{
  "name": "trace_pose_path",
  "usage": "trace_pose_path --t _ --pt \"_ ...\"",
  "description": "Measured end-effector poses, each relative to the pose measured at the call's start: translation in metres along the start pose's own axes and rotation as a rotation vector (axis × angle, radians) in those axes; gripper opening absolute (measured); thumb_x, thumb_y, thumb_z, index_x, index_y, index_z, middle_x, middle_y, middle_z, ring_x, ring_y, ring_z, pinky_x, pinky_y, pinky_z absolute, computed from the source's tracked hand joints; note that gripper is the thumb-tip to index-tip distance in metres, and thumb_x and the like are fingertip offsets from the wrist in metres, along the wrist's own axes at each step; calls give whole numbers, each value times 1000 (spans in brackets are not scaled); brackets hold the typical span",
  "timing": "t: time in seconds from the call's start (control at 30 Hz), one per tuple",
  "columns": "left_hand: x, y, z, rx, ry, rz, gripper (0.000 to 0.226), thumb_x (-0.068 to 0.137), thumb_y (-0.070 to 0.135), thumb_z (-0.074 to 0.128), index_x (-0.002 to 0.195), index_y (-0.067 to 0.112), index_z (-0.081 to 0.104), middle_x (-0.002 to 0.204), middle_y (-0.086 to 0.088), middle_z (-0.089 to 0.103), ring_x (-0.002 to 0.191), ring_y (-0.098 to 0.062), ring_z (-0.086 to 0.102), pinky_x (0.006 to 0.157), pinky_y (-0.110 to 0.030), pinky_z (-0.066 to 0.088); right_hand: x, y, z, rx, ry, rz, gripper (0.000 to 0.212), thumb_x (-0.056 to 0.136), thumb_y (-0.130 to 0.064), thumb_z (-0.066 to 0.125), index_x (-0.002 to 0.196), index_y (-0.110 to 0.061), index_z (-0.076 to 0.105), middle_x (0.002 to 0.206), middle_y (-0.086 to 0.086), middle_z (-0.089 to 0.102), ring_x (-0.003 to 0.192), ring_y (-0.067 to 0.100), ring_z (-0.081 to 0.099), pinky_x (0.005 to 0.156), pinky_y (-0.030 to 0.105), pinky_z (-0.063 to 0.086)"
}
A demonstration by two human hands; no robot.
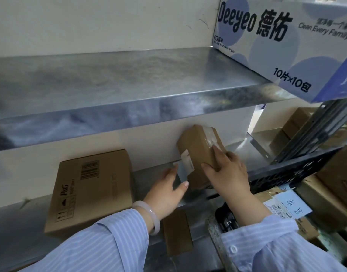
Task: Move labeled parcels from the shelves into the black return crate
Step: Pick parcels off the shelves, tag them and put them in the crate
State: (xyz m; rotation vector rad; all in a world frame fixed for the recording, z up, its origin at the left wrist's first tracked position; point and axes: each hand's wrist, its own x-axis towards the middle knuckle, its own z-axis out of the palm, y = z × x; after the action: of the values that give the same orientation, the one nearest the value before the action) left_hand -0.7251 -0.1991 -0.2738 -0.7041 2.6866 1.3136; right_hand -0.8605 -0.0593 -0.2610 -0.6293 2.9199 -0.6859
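A small brown cardboard parcel with a white label and clear tape stands tilted on the lower metal shelf, against the back wall. My right hand grips its right side, fingers spread over the front face. Just left of the parcel, my left hand hovers with fingers apart, not clearly touching it. The black return crate shows its perforated rim to the right, with parcels inside, one bearing a blue and white label.
A larger flat P&G carton lies on the same shelf to the left. A small brown box sits below my left wrist. A Deeyeo wipes box rests on the upper metal shelf. More cartons stand at right.
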Motion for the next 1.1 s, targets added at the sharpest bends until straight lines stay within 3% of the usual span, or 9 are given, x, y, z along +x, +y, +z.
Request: trace_pose_path --t 0.07,0.27,0.43,0.53,0.63,0.73,0.87,1.0,1.1 --pt "1 2 -3 -62 27 -1 65 100 50 40 155 33 11 162 6 16 148 -17 22 111 -25 21 -6 -3 -1 149 20 13 70 85 -62 52 148 -47 27 145 3 39 132 32 37 107 49 37" --pt "0 4 -10 -300 156 -98 65 99 49 45 155 31 18 160 4 23 147 -20 22 114 -30 22 -21 5 0 623 27 109 79 68 -71 58 141 -47 40 132 -4 54 120 19 55 98 46 50" --pt "-2 10 -11 -373 114 -50 56 98 46 50 149 30 33 141 16 43 135 -9 40 105 -22 32 -49 -7 6 361 152 -11 79 68 -73 52 141 -44 44 140 3 47 130 28 43 103 50 43" --pt "-11 19 -10 -497 88 -55 45 97 43 54 140 37 41 126 20 50 121 -4 49 91 -13 39 -62 -16 10 198 203 -121 78 67 -66 58 139 -42 46 140 7 46 128 31 38 106 49 38" --pt "-15 26 -9 -737 12 -121 38 93 51 57 128 39 52 123 12 66 110 -10 61 90 -34 53 -74 -25 15 55 293 -248 81 63 -56 68 138 -35 48 136 10 49 124 33 36 101 53 37" --pt "-19 33 -10 -936 22 -152 35 92 42 64 124 33 57 111 6 73 97 -13 70 70 -31 57 -83 -30 18 28 296 -344 97 58 -52 78 144 -35 37 136 10 48 125 34 36 100 55 38" --pt "-20 28 -8 -918 139 -139 52 86 30 73 132 33 49 113 5 72 102 -19 70 89 -45 57 -90 -29 13 242 252 -491 101 69 -53 70 153 -30 21 146 1 40 137 25 33 113 48 30" --pt "-24 25 -5 -956 196 -116 55 89 24 70 134 37 41 120 3 67 107 -20 67 96 -47 54 -96 -31 -3 544 177 -467 79 82 -47 60 149 -38 19 138 -16 42 133 2 36 107 11 30" --pt "-30 31 -5 -974 187 -62 67 78 41 78 135 33 43 123 2 64 110 -19 65 98 -44 53 -103 -34 -6 638 130 -503 72 86 -38 58 149 -33 24 141 -12 46 135 4 40 109 15 33"
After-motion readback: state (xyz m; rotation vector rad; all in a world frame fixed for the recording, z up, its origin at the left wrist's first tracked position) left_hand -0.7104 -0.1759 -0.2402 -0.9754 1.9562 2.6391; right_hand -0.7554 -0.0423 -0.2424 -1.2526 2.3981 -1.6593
